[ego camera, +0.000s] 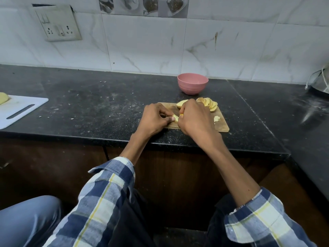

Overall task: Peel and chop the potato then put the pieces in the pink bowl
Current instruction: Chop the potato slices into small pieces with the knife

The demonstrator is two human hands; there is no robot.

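1. A peeled potato lies in pale yellow pieces on a small wooden chopping board (220, 125) at the front edge of a black speckled surface (99, 104).
2. A fan of round potato slices (211, 104) rests at the board's far right corner, overlapping one another; a larger potato chunk (181, 103) lies just beside them, partly hidden by the right hand.
3. A small pale potato scrap (216, 118) sits alone near the board's right side.
4. The left hand (156, 118) rests at the board's left end, its fingers curled, thumb and fingertips pinching a small potato piece (175, 118).
5. The right hand (195, 118) is closed in a tight grip around something that shows only as a sliver of yellow-orange (182, 114) between the fingers; what it is cannot be told, and no blade is visible.
6. The two hands meet over the held piece, knuckles close together.
7. The pink bowl (192, 85) stands upright behind the board, near the tiled wall (142, 41) and apart from the slices; its inside cannot be seen.
8. At far left a white plastic cutting board (19, 111) carries another pale yellow piece (3, 98) at the frame's edge.
9. A switch-and-socket plate (57, 24) is set in the wall; no writing can be read anywhere.
10. Both forearms emerge from blue, white and yellow checked sleeves (106, 193).
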